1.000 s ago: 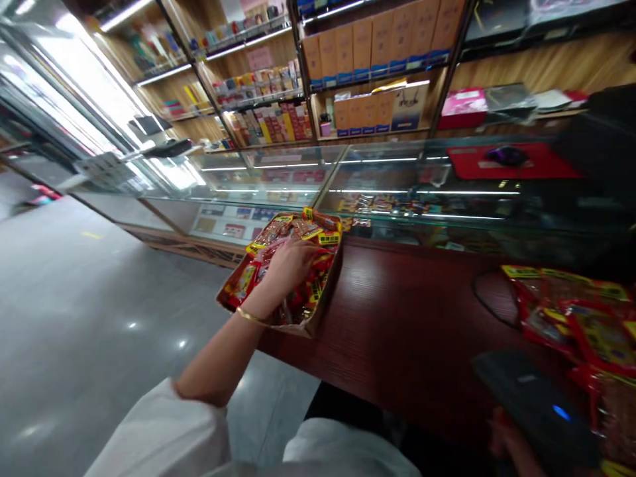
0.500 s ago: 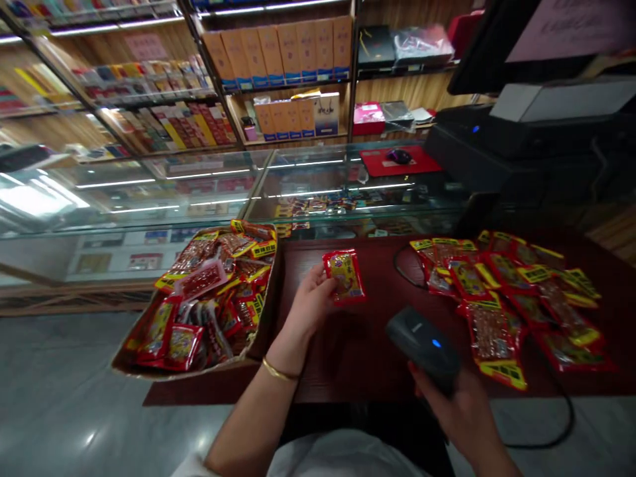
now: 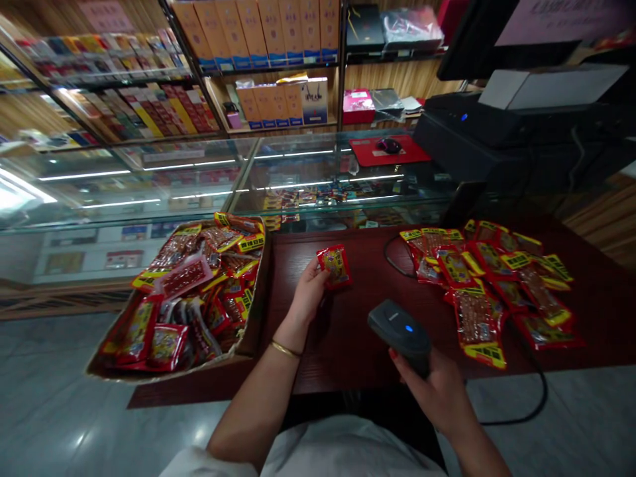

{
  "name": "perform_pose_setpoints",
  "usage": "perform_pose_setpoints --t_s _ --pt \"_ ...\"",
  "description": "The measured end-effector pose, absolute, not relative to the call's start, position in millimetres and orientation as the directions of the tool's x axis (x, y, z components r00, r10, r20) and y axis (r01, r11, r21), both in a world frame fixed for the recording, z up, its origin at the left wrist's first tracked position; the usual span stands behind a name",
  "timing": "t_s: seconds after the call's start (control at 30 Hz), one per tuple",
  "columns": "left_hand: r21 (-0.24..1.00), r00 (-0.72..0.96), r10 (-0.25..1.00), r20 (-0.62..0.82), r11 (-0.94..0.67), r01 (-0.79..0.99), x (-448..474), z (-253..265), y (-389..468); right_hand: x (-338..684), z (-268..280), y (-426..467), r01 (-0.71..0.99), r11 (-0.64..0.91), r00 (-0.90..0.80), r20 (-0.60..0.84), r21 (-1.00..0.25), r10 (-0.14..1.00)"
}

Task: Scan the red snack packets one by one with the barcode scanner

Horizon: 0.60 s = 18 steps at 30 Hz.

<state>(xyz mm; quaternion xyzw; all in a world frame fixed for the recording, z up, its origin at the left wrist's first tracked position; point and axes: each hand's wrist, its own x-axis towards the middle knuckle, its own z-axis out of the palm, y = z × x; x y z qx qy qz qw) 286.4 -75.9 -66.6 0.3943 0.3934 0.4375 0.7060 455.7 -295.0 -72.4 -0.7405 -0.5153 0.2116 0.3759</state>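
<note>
Pinched in my left hand (image 3: 309,289) is a small red and yellow snack packet (image 3: 334,267), raised over the dark red table (image 3: 342,338). My right hand (image 3: 434,387) is wrapped round a dark grey barcode scanner (image 3: 400,333), whose small blue light glows; its head points toward the left hand's side. To the left stands a cardboard box (image 3: 261,285) filled with similar snack packets. On the table at the right lies a loose pile of red and yellow snack packets (image 3: 477,318), some with see-through fronts.
A glass display counter (image 3: 199,175) runs behind the table. On it lie a red mouse pad (image 3: 365,152) and a computer mouse (image 3: 389,145). A black machine (image 3: 517,142) with a monitor stands at the back right. The scanner's black cable (image 3: 534,411) loops at the right.
The view has shifted a little, so most things sit slightly left and higher. Both hands keep their holds; the scanner appears slightly closer to the packet.
</note>
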Motion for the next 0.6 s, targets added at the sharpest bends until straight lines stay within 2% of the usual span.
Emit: perform_pose_setpoints --t_s 0.6 --pt "0.918 0.286 0.937 -0.200 0.281 -0.279 285 -76 -72 458 -71 -297 0.617 -0.217 0.419 0.082 -0.756 0.904"
